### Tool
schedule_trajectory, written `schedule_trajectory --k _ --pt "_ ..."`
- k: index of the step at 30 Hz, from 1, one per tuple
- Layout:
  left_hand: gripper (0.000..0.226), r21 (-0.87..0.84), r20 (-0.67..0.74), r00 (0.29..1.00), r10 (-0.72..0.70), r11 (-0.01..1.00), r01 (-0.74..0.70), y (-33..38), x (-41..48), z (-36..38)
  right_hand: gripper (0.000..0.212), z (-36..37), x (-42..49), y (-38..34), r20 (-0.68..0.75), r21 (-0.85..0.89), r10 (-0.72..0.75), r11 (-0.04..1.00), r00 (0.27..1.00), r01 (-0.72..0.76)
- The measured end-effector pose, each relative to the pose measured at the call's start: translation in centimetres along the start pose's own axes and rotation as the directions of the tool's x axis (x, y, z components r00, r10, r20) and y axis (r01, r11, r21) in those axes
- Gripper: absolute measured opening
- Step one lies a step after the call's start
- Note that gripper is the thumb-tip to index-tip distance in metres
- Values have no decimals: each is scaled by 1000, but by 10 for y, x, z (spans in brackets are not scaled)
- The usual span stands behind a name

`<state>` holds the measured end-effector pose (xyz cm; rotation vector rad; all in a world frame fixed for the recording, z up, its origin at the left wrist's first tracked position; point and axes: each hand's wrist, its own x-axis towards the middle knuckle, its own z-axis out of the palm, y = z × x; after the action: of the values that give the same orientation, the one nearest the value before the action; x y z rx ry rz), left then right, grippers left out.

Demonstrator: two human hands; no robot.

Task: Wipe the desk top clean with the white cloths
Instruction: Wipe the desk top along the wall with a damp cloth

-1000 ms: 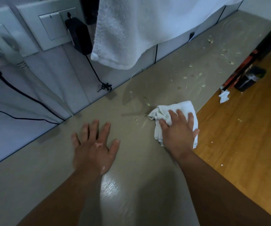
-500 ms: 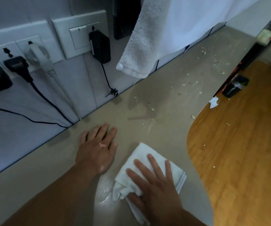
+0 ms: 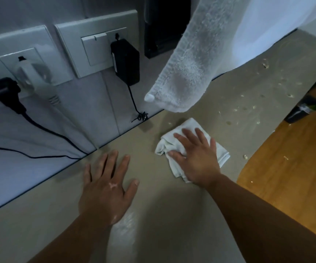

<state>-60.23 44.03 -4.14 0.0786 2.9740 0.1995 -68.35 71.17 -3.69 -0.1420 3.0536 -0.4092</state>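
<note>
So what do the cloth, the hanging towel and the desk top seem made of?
Cloth: thin woven fabric, probably cotton; it crumples into soft folds. Hanging towel: terry, with a looped, nubbly pile. Desk top: smooth, hard beige sheet, perhaps laminate, faintly glossy where light reflects.

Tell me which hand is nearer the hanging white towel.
Right. The right hand presses the cloth just in front of the towel; the left hand lies flat, farther left.

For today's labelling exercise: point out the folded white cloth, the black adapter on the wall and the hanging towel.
folded white cloth [image 3: 222, 154], head view, its bare right corner.
black adapter [image 3: 125, 61], head view, middle of its body.
hanging towel [image 3: 187, 73], head view, its lower part.
</note>
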Motion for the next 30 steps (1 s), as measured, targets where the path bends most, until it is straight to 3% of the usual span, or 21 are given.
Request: schedule_trajectory --k 6,10,13,16,23,26,30 --pt "76 17 -33 999 -12 1000 13 0 7 5 58 -2 42 -3 -73 15 195 981 978 -194" --pt "73 34 -61 998 -23 999 26 2 11 6 53 1 28 -18 -108 7 232 972 967 -233" --pt "68 47 -86 996 -26 998 30 3 15 5 53 11 -5 -34 -134 -18 177 983 975 -181" --pt "62 69 -109 994 -16 997 24 4 19 2 56 25 -50 -57 -175 -34 25 999 984 -31" --pt "56 68 -162 987 22 998 -11 2 29 1 62 18 -38 -65 40 -98 -257 961 965 260" --pt "56 49 -151 988 8 999 -1 3 34 2 67 12 -7 -55 103 -43 -288 955 952 293" --pt "60 41 -136 991 -4 999 9 3 39 5 67 0 38 -49 132 -36 -209 976 969 216"
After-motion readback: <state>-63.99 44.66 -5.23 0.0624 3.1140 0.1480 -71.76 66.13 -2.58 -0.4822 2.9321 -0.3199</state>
